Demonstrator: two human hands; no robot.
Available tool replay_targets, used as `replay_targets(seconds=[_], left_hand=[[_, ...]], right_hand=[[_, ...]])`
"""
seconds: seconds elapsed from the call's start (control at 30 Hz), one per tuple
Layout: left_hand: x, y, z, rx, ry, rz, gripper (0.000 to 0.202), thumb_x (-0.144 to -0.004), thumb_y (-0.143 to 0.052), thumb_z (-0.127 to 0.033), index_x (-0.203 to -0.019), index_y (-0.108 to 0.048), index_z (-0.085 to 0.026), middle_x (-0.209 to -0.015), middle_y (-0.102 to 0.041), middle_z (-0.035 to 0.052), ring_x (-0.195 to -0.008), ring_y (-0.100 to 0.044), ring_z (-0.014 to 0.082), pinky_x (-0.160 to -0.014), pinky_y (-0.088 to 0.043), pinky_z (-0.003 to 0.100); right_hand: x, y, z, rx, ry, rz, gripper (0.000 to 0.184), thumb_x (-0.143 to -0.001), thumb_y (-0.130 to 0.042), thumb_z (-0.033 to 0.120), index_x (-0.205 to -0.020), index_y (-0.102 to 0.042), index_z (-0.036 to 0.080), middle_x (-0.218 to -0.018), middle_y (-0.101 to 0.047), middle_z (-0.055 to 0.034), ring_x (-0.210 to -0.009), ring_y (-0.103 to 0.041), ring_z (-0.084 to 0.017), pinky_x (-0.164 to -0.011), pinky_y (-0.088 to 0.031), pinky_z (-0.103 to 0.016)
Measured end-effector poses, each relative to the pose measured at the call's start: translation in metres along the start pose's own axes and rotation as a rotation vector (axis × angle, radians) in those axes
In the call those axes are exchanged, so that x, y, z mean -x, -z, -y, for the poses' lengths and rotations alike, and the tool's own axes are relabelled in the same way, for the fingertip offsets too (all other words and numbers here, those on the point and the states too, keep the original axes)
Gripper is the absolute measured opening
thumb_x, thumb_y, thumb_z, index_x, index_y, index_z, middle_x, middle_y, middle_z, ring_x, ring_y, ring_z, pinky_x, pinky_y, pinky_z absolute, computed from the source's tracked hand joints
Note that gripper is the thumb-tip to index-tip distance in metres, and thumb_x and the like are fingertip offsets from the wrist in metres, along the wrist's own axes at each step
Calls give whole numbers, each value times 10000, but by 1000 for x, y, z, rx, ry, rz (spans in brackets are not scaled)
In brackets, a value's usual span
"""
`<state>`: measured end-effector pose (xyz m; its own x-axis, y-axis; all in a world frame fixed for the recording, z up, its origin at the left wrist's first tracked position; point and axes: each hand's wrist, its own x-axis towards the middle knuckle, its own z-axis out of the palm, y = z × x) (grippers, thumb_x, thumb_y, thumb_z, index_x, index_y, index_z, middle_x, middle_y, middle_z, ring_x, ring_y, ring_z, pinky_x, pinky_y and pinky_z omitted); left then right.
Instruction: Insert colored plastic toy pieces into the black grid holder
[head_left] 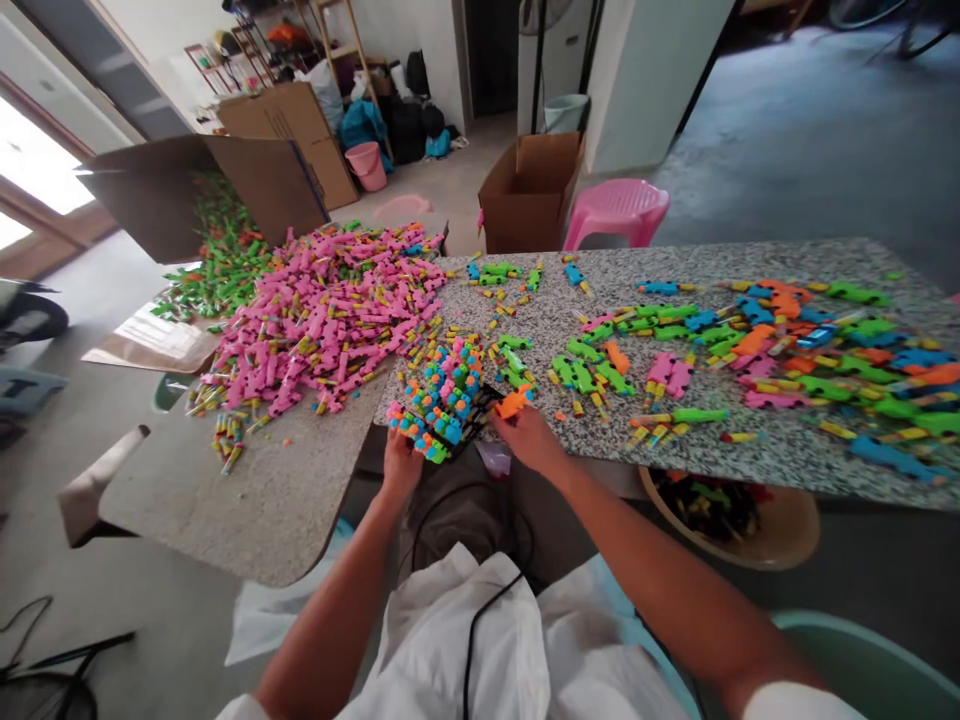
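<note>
My left hand [403, 462] is closed on the near left edge of a black rack [474, 418], which is tilted over my lap at the table's edge. Small blue, orange, pink and green toy pieces [442, 395] cover much of it in rows. At the rack's right side, my right hand [527, 437] pinches an orange toy car [514, 401] between thumb and fingers. Green toy cars [514, 352] with yellow ends lie just beyond that hand. A large heap of pink toy cars [322, 315] rises to the left of the rack.
Mixed coloured toy cars [780, 310] spread over the speckled stone table [750, 455] on the right. A tipped cardboard box [262, 180] spills green pieces at the left. Beyond the table stand an open carton [517, 215] and a pink stool [619, 205]. Beneath sits a tan basin [787, 530].
</note>
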<state>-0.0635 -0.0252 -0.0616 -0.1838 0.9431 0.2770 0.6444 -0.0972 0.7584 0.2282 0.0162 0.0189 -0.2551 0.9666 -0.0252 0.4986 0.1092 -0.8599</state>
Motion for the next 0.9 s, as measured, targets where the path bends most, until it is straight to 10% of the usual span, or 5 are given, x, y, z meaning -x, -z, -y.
replay_targets(seconds=[0.33, 0.9], left_hand=[[3, -2, -13, 10, 17, -26, 146, -902, -633, -298, -978, -731, -223, -1230, -660, 112, -1265, -589, 308, -1104, -509, 484], [2, -2, -14, 11, 33, -29, 183, -900, -652, -342, -1005, -743, -222, -1214, -649, 111, -1189, -619, 296, -1065, -532, 463]], right_hand=[[-7, -10, 14, 469, 175, 178, 262, -1056, -489, 252, -1129, -714, 139, -1133, -744, -154, -1052, -682, -258, -915, -478, -319], [-8, -19, 16, 500, 104, 130, 267, -1080, -480, 303, -1190, -664, 145, -1134, -746, -155, -1031, -707, -261, -889, -487, -321]])
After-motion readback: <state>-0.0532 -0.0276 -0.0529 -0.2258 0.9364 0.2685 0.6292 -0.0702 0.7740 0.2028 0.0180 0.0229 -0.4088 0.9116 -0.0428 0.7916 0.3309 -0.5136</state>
